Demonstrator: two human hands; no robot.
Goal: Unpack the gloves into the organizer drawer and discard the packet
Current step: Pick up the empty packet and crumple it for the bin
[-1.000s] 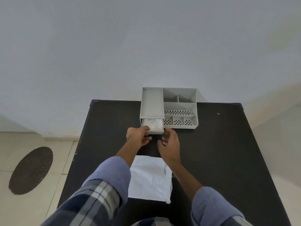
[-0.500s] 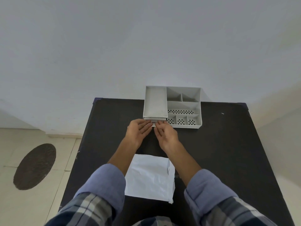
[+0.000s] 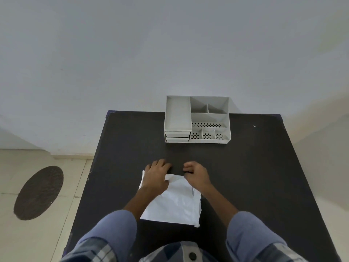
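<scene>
A grey desk organizer [image 3: 197, 119] stands at the far edge of the black table [image 3: 245, 176]. Its two small drawers [image 3: 177, 137] at the front left are pushed in, so the gloves are hidden from view. A flat white packet [image 3: 175, 203] lies on the table near me. My left hand [image 3: 155, 176] rests on the packet's far left corner, fingers spread. My right hand [image 3: 196, 173] hovers at the packet's far right edge with its fingers curled, and I cannot tell whether it pinches the edge.
A pale wall rises right behind the organizer. To the left of the table lies a tiled floor with a dark oval mat [image 3: 38, 192]. A tiny white speck [image 3: 254, 126] sits on the table's far right.
The drawer with the gloves went from open to pushed in. Both hands then drew back from the organizer to the near packet.
</scene>
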